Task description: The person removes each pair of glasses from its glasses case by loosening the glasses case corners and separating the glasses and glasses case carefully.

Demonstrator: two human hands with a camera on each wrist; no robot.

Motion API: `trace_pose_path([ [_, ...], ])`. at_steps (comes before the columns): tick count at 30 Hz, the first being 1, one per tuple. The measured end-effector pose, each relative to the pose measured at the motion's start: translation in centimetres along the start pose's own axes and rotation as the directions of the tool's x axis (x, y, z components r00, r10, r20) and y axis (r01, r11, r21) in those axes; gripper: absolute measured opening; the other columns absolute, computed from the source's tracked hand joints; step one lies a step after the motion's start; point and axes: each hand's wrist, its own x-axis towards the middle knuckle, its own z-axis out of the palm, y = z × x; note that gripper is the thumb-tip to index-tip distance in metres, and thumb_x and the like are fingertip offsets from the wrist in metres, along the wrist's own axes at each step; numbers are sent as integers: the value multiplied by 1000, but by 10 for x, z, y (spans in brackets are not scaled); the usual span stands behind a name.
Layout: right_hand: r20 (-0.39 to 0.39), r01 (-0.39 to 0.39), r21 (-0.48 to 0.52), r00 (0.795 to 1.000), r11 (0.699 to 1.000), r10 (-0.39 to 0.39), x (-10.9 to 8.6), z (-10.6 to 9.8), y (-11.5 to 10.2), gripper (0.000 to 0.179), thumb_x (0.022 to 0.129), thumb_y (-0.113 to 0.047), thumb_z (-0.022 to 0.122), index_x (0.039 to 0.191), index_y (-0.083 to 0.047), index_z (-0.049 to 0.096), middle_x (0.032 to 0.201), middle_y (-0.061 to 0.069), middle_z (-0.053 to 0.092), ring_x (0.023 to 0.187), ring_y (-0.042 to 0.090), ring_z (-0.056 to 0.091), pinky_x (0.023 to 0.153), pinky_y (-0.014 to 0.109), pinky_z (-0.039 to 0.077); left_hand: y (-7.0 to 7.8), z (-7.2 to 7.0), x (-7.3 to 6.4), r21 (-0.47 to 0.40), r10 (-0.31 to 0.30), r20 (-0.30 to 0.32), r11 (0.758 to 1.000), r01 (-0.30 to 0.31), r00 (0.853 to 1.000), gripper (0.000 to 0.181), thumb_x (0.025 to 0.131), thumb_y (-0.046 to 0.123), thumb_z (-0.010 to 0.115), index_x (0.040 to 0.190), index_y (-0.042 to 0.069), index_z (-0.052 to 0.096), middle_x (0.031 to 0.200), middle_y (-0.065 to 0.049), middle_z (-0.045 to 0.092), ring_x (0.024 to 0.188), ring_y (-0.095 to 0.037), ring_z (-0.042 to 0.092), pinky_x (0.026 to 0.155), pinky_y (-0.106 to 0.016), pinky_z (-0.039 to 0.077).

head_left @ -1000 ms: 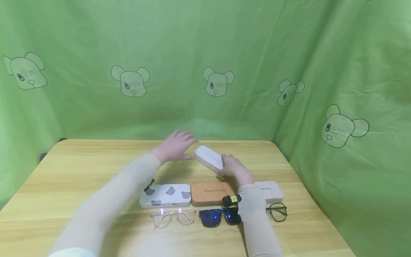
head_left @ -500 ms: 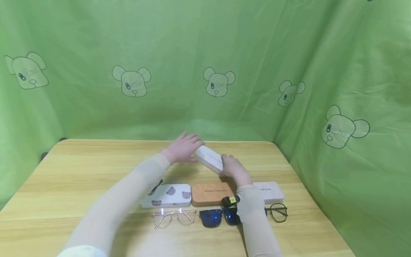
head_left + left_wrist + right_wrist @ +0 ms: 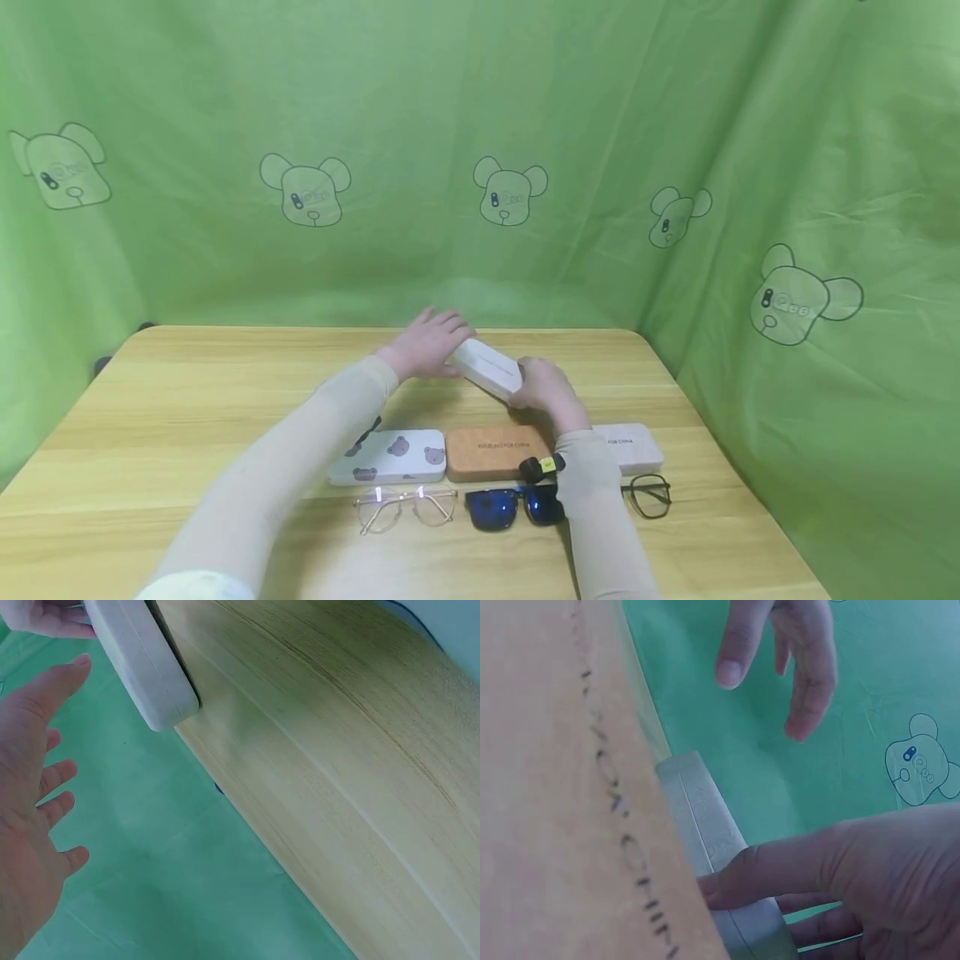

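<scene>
My right hand (image 3: 546,388) grips the near right end of a white glasses case (image 3: 489,367), thumb on its side in the right wrist view. The case is closed and held at a slant above the table. My left hand (image 3: 429,343) hovers by the case's far left end with fingers spread; in the left wrist view its thumb (image 3: 64,686) is apart from the case. Nearer me, a bear-print glasses case (image 3: 397,454), an orange-brown glasses case (image 3: 495,454) and another white glasses case (image 3: 636,446), partly behind my right wrist, lie in a row.
Before the cases lie clear-framed glasses (image 3: 405,507), blue-lensed sunglasses (image 3: 495,508) and black-framed glasses (image 3: 649,496), the last partly hidden by my right sleeve. The wooden table (image 3: 187,400) ends at a green curtain (image 3: 405,250) with bear drawings.
My left hand has moved right, closer to the held white case, then stayed about there. The right hand and the case have hardly moved.
</scene>
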Motion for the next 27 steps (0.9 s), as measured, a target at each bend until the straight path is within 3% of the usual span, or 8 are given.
trace_pose_path([
  [12,-8,-1,109,1000,994,2,-3,-6,-10,78,65,-11,82,137,-5,53,131,17,62,114,34,59,103,52,46,-8,7,-1,-20,-75,43,997,76,996,81,81,49,73,147,12,41,155,-9,39,148,-31,27,121,-60,15],
  [27,-26,97,133,995,986,-94,-14,-24,-35,83,65,-11,83,141,-8,50,134,18,60,118,36,59,105,51,46,-35,12,-23,-124,-149,29,981,151,988,93,78,54,73,150,12,34,158,-9,34,149,-32,24,122,-61,10],
])
